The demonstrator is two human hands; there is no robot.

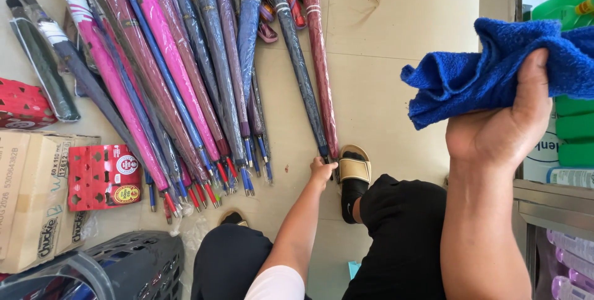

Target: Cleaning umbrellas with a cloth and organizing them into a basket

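Folded umbrellas in clear plastic sleeves lie fanned across the tiled floor [396,90], pink, maroon and grey. The left hand [322,170] reaches down, fingers closed on the tip of a dark red umbrella [318,59] beside a sandal [354,170]. The right hand [504,130] grips a crumpled blue towel [489,71], raised at the right.

A small shop, seen from above. Many folded umbrellas [185,71] in clear plastic sleeves lie in a row on the tiled floor [396,40], beside cardboard boxes [31,195] and red packets [102,176]. Shelves [550,201] on the right hold green and purple bottles [572,133].
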